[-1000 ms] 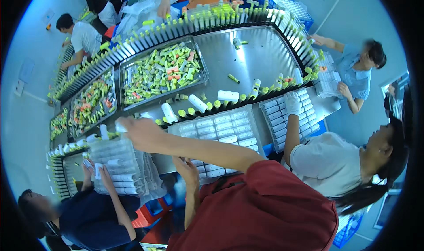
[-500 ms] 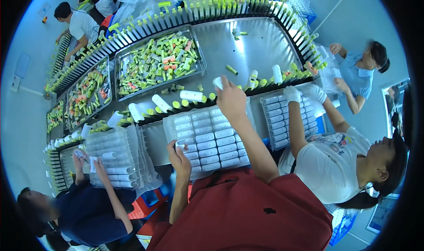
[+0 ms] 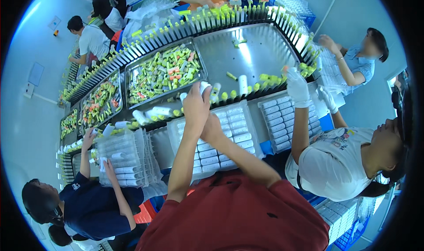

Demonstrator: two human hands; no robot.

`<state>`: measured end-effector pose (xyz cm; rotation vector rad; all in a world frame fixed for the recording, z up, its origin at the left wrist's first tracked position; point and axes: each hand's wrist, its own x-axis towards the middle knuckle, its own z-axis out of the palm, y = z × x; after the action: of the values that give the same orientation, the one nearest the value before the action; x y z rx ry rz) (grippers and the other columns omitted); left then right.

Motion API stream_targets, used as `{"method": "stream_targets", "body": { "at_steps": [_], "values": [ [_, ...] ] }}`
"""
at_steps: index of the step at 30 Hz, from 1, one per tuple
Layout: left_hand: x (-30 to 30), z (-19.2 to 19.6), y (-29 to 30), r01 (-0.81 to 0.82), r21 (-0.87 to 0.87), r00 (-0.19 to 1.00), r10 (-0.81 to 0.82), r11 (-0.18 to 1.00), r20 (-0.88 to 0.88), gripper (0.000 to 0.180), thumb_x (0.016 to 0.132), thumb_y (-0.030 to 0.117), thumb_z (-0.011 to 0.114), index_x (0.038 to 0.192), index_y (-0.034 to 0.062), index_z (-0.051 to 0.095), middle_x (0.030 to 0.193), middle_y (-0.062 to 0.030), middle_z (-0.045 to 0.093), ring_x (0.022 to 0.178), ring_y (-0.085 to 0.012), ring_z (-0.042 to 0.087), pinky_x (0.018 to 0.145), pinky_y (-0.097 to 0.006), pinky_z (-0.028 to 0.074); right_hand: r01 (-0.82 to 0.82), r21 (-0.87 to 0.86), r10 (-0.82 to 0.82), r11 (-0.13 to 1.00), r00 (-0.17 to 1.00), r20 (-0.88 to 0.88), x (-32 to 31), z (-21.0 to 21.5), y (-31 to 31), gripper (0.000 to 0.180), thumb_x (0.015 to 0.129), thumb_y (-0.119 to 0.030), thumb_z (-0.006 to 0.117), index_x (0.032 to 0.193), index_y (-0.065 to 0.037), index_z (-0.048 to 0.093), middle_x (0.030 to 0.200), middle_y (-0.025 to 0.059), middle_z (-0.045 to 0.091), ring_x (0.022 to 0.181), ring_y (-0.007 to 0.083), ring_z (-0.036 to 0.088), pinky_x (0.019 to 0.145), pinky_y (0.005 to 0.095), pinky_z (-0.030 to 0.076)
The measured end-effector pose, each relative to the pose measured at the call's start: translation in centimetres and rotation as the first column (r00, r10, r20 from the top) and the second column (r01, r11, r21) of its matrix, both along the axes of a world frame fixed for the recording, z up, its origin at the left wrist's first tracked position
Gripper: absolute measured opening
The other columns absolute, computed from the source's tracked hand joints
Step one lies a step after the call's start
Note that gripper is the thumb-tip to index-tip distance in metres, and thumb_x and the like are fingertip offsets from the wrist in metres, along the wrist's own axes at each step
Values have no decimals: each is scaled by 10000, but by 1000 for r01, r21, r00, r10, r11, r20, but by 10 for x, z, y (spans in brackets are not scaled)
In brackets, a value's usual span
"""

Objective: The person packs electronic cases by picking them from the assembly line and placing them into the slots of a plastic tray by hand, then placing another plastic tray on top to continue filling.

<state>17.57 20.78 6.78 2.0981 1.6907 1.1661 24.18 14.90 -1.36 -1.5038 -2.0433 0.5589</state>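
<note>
The left hand [image 3: 196, 107] extends over the near edge of the metal work surface [image 3: 260, 58], a white shell [image 3: 205, 87] at its fingertips. The right hand [image 3: 213, 127] is positioned just beside the left wrist, above a clear tray [image 3: 174, 129] of white shells; its fingertips are hidden. Beyond, a metal tray [image 3: 203, 66] contains loose yellow-green, grey and orange parts. At right, a co-worker's white-gloved hand [image 3: 297, 89] is raised near the row of yellow-green pieces [image 3: 270, 79].

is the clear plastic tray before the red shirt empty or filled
The tray is at least partly filled: white rounded plastic pieces occupy its near rows.
</note>
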Motion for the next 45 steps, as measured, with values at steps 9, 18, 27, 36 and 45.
{"method": "stream_targets", "body": {
  "at_steps": [9,18,27,36,45],
  "values": [
    [-7,-72,43,-166,6,845,145,986,-515,328,1051,339,662,1064,17,601,851,-181,728,694,-385,759,592,-477,620,79,123,-91,989,991,99,57,-48,-103,382,984,-188,648,1304,20,636,1365,211,672,1337,369,605,1208,504,428],
    [-78,-88,-44,-148,-35,966,137,988,-221,593,996,119,670,1531,-30,462,1294,-286,622,1111,-485,671,879,-535,590,169,-77,-133,983,929,346,49,-35,-81,308,975,-257,707,1196,-46,747,1246,107,638,1288,292,558,1116,535,403],
    [-113,-127,-179,-23,-126,988,3,992,-156,391,939,73,709,1307,-42,641,1349,-223,649,1253,-436,617,1105,-509,511,-26,545,48,838,999,-25,68,79,27,362,848,-43,775,1196,-49,674,1202,106,719,1222,356,664,1027,473,518],
    [-161,-128,-160,41,-154,997,-51,987,-62,270,808,172,889,1052,113,789,1154,-75,703,1035,-317,685,855,-455,554,-311,104,165,945,725,669,0,54,105,381,1037,-430,668,1078,-53,643,974,140,746,814,299,777,649,409,615],
    [-159,-131,-156,144,-158,959,-177,977,-221,322,797,315,882,1049,146,776,1173,-57,638,1124,-301,602,939,-461,468,72,348,-238,935,854,462,-92,-7,76,391,1003,-257,665,1271,19,592,974,116,667,766,257,753,565,353,614]
  ]
}}
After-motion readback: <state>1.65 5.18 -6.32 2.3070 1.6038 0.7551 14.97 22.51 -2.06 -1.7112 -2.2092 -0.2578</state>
